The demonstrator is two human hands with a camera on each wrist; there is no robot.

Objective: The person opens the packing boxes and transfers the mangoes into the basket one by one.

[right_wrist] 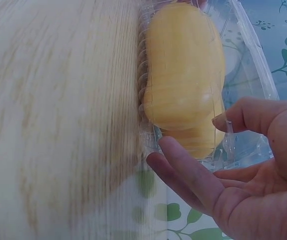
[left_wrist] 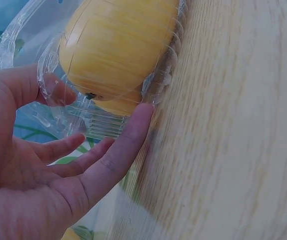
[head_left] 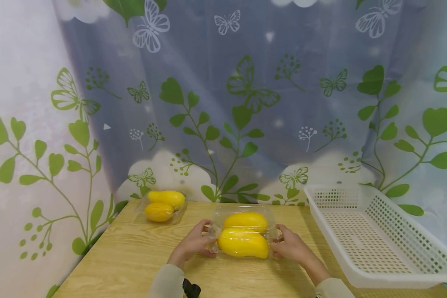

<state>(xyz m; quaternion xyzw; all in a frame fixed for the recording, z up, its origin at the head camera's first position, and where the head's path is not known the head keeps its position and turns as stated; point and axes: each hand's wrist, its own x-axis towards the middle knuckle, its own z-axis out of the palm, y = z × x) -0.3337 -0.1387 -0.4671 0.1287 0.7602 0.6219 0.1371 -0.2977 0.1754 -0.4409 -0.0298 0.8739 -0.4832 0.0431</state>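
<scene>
Pale sleeves [head_left: 167,282] frame the foreground as a person sits or stands at a wooden table [head_left: 115,258], a small black object [head_left: 191,288] beside the left cuff. Fingers lightly bent, the left hand [head_left: 195,242] grips one end of a clear plastic container [head_left: 217,216], its thumb against the plastic and one fingertip touching the ridged edge next to the tabletop. At the opposite end the right hand [head_left: 290,245] holds on in much the same way, thumb on one side and curved fingers on the other. The container sits between the two hands near the middle of the table; from where I stand I cannot tell whether its underside touches the wood or whether its lid is fastened. Two yellow fruits lie lengthwise inside, the nearer fruit [head_left: 243,243] partly covering the farther fruit [head_left: 246,222], with a dark stem spot [left_wrist: 90,96] facing the left palm. Farther back, toward the table's left corner and well apart from the hands, a second clear container [head_left: 140,212] holds two more yellow fruits [head_left: 167,198], one before the other. On the right stands a white perforated basket [head_left: 398,279], its long side angled away from the person's right arm. Behind everything hangs a blue-gray curtain [head_left: 205,54] printed with green leafy stems, green and white butterflies and white clouds, paler printed panels flanking it.
</scene>
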